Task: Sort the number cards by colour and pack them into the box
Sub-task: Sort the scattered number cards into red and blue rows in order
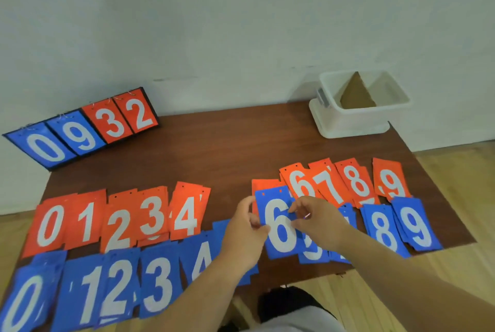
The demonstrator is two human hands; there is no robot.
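Red and blue number cards lie in rows on the brown table (214,149). Red cards 0 to 4 (117,219) lie at the left, red cards 6 to 9 (345,184) at the right. Blue cards 0 to 4 (112,289) fill the near left, blue 8 and 9 (401,227) the right. Both hands hold a blue 6 card (278,235) at mid-table: my left hand (245,227) pinches its left edge, my right hand (318,220) pinches its right edge. Other blue cards lie partly hidden under it. The white box (359,117) stands at the far right corner.
A flip scoreboard (83,128) showing 0 9 3 2 leans against the wall at the far left. A brown cardboard divider (357,93) stands inside the box. The wall runs behind the table; wooden floor lies to the right and front.
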